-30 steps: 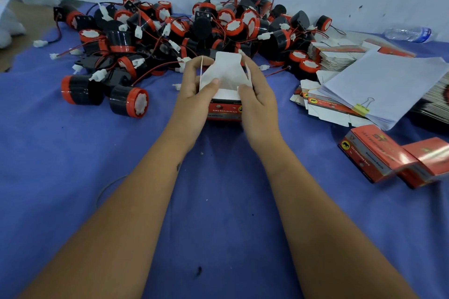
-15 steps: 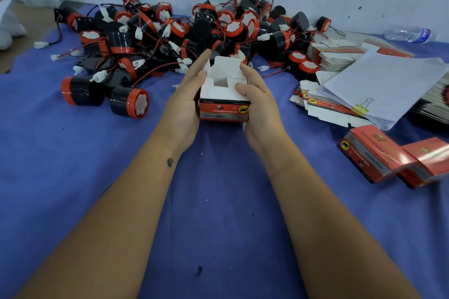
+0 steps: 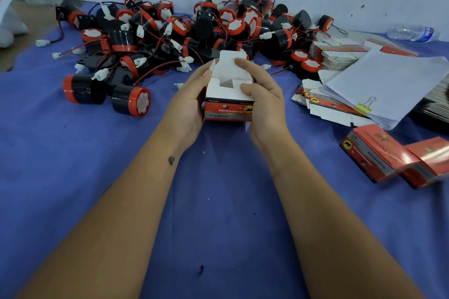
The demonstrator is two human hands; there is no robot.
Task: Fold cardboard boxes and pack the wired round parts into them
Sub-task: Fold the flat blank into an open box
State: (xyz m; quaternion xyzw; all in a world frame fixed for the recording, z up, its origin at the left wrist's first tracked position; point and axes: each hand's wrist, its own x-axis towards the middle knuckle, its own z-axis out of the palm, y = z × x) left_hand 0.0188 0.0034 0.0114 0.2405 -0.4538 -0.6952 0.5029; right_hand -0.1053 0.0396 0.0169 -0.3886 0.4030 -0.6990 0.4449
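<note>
Head view: cardboard box [image 3: 228,94] mid-fold above the tabletop's middle.
Gripped on either side by left hand [image 3: 188,102] and right hand [image 3: 264,102], flaps up and mouth open, probably for loading; wired round parts [image 3: 170,39] heaped along the far edge, flat boxes [image 3: 335,56] stacked toward the right edge.

Small red-and-white cardboard box [image 3: 228,102], upright at centre over the blue cloth, top flaps open and white inside, printed red face toward the camera. Behind it, a heap of wired round parts [image 3: 184,39]: black cylinders with red rims, white faces, red-black wires ending in white plugs, lying tangled against the wall. Two strays [image 3: 107,94] on their sides at the heap's near left edge. Two folded boxes [image 3: 398,155] lying flat at right, well apart.
</note>
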